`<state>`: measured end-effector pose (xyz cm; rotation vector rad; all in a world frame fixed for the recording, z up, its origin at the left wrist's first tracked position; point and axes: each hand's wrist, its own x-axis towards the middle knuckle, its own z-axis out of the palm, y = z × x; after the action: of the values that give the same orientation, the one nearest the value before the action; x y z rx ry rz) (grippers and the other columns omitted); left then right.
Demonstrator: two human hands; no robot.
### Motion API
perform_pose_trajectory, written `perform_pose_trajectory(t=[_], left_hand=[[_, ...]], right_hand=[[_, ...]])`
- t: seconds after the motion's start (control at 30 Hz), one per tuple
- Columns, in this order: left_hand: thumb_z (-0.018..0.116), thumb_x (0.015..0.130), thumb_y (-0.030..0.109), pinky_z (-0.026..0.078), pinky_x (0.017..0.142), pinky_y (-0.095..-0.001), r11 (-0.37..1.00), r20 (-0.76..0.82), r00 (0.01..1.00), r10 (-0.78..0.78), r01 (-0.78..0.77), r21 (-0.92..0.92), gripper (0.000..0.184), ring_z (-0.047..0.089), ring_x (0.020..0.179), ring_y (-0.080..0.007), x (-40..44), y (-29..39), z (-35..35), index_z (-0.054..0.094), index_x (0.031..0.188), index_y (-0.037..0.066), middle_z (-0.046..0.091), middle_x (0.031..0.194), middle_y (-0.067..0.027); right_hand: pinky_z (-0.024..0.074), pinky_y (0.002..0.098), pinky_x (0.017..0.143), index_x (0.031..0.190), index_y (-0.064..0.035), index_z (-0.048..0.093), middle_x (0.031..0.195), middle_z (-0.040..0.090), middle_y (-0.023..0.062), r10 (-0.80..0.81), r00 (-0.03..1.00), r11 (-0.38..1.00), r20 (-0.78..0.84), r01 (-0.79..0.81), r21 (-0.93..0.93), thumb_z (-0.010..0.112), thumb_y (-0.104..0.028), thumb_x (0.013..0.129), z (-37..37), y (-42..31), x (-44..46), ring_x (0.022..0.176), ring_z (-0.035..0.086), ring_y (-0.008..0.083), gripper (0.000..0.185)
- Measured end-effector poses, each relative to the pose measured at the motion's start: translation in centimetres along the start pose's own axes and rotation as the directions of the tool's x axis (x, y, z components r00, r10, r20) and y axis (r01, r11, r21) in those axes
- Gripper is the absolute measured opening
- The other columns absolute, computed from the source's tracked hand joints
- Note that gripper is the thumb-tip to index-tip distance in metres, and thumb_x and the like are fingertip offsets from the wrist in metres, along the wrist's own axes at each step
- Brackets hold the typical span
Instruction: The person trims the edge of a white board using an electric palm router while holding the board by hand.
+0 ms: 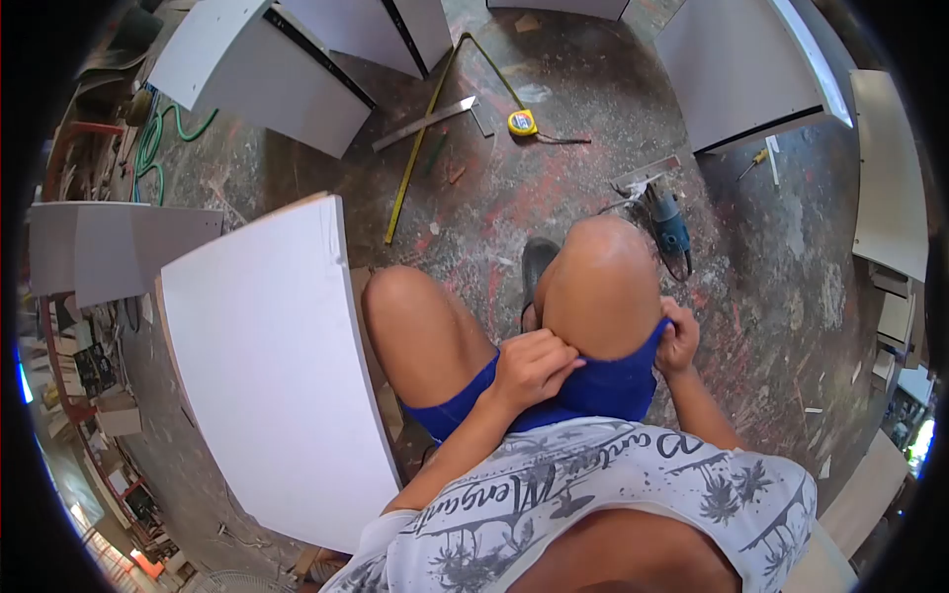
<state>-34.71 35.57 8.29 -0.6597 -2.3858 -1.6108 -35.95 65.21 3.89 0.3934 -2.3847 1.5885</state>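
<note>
My left hand (535, 366) is closed on the hem of the blue shorts (615, 383), over the thigh of my bent right leg. On the outer side of the same leg, my right hand (679, 338) pinches the edge of the shorts. Both hands are near the raised right knee. To my left a large white panel (267, 366) leans beside my other leg. On the floor past the right knee lies a blue corded power tool (669, 225).
A yellow tape measure (521, 123) lies ahead with its blade drawn out and bent. A metal square (420, 125) crosses under or over that blade. White boards (272, 94) stand around, one more (741, 74) at right. A screwdriver (753, 163) and green hose (148, 148) lie farther out.
</note>
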Motion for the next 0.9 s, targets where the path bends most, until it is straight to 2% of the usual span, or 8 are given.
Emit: perform_pose_trajectory(t=[0.13, 0.3, 0.43, 0.47, 0.67, 0.7, 0.8, 0.9], left_hand=[[0.08, 0.082, 0.006, 0.051, 0.061, -0.0389, 0.969, -0.392, 0.898, -0.198, 0.24, 0.06, 0.009, 0.065, 0.066, -0.0302, 6.8, -1.9, -2.6, 0.071, 0.086, 0.004, 0.067, 0.078, -0.0139], [0.074, 0.091, 0.009, 0.053, 0.066, -0.0342, 0.823, -0.325, 0.757, -0.566, 0.543, -0.169, 0.009, 0.069, 0.07, -0.0282, 9.1, -1.4, -2.4, 0.073, 0.09, 0.0, 0.071, 0.08, -0.0157], [0.076, 0.091, 0.009, 0.05, 0.062, -0.0317, 0.934, -0.2, 0.913, -0.356, 0.352, -0.056, 0.011, 0.066, 0.066, -0.0208, 6.5, -1.4, -1.3, 0.073, 0.091, -0.001, 0.069, 0.076, -0.0112], [0.076, 0.089, 0.01, 0.05, 0.062, -0.0319, 0.939, -0.188, 0.921, -0.341, 0.343, -0.025, 0.012, 0.066, 0.066, -0.0224, 6.0, -0.4, -0.9, 0.073, 0.092, -0.001, 0.07, 0.076, -0.011], [0.085, 0.078, 0.019, 0.047, 0.095, -0.0454, 0.778, -0.277, 0.919, -0.281, 0.387, 0.494, 0.032, 0.059, 0.114, -0.0341, -2.8, 5.6, -3.4, 0.072, 0.106, 0.01, 0.066, 0.119, -0.0094], [0.085, 0.078, 0.018, 0.047, 0.094, -0.0446, 0.726, -0.35, 0.899, -0.262, 0.422, 0.543, 0.033, 0.059, 0.115, -0.034, -4.9, 6.4, -3.9, 0.072, 0.106, 0.009, 0.066, 0.12, -0.009], [0.085, 0.076, 0.014, 0.049, 0.089, -0.0424, 0.611, -0.529, 0.815, -0.236, 0.548, 0.572, 0.033, 0.06, 0.111, -0.0332, -10.4, 7.9, -4.5, 0.072, 0.106, 0.008, 0.066, 0.118, -0.0089], [0.083, 0.076, 0.01, 0.049, 0.083, -0.0408, 0.602, -0.575, 0.762, -0.297, 0.617, 0.507, 0.031, 0.063, 0.097, -0.032, -14.5, 6.8, -5.0, 0.071, 0.104, 0.007, 0.069, 0.105, -0.0098]], right_hand=[[0.048, 0.0355, 0.062, 0.088, -0.0016, 0.064, 0.079, 0.064, 0.015, 0.123, 0.992, 0.97, 0.026, -0.115, -0.215, 0.065, -0.016, 0.101, 2.9, -2.2, 12.1, 0.067, 0.062, 0.0245, 0.019], [0.0442, 0.0302, 0.063, 0.084, -0.0004, 0.062, 0.076, 0.061, 0.0083, 0.256, 0.945, 0.962, 0.203, -0.27, 0.045, 0.065, -0.012, 0.099, 3.9, -0.7, 15.9, 0.069, 0.056, 0.0138, 0.019], [0.0419, 0.0278, 0.068, 0.086, -0.0008, 0.059, 0.079, 0.056, 0.0034, -0.003, 0.973, 0.954, 0.231, -0.067, 0.291, 0.059, -0.018, 0.096, 2.0, 2.8, 13.2, 0.074, 0.052, 0.013, 0.02], [0.0413, 0.027, 0.075, 0.097, -0.0016, 0.057, 0.089, 0.054, 0.0039, 0.056, 0.952, 0.874, 0.302, -0.192, 0.445, 0.055, -0.021, 0.092, 1.4, 4.6, 11.9, 0.082, 0.049, 0.0128, 0.02], [0.0422, 0.0314, 0.085, 0.11, -0.0025, 0.054, 0.1, 0.053, 0.0091, -0.042, 0.999, 0.991, 0.03, 0.037, 0.13, 0.055, -0.01, 0.089, 1.0, -1.4, 9.5, 0.09, 0.049, 0.0174, 0.022], [0.043, 0.033, 0.085, 0.111, -0.0027, 0.055, 0.099, 0.054, 0.0109, -0.115, 0.993, 0.993, -0.031, 0.113, -0.046, 0.056, -0.006, 0.088, 1.2, -1.9, 8.9, 0.089, 0.051, 0.0195, 0.023], [0.045, 0.0364, 0.093, 0.108, -0.0025, 0.059, 0.104, 0.056, 0.0141, -0.42, 0.906, 0.903, -0.047, 0.422, 0.076, 0.059, 0.001, 0.084, 3.0, -5.0, 7.5, 0.098, 0.056, 0.024, 0.024], [0.0495, 0.041, 0.087, 0.104, -0.0042, 0.064, 0.106, 0.061, 0.015, -0.541, 0.742, 0.841, 0.397, 0.483, 0.243, 0.066, 0.003, 0.08, 6.4, -9.7, 7.2, 0.092, 0.06, 0.0294, 0.025]])
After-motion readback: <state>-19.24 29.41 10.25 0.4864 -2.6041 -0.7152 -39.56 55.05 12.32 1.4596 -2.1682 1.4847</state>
